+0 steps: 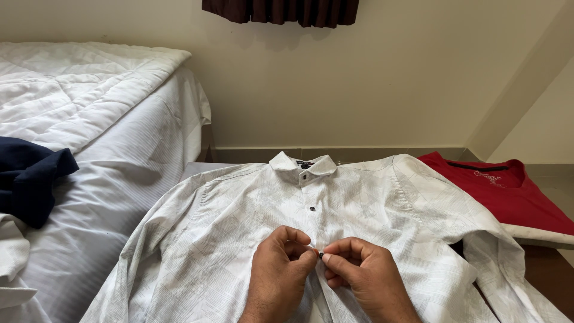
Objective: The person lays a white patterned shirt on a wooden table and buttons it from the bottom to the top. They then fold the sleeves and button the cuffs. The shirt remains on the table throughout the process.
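Observation:
A white patterned button-up shirt point(239, 215) lies spread face up in front of me, collar toward the wall. Two dark buttons near the collar are fastened. My left hand point(278, 275) pinches the shirt's front placket at mid-chest. My right hand point(365, 278) pinches the opposite edge, with a small dark button point(321, 255) held between the fingertips of both hands. The hands touch each other at the button.
A red T-shirt point(508, 191) lies at the right, partly under the white shirt's sleeve. A bed with a white quilt point(78, 90) stands at the left, with a dark navy garment point(30, 179) on it. A cream wall and dark curtain hem point(281, 11) are behind.

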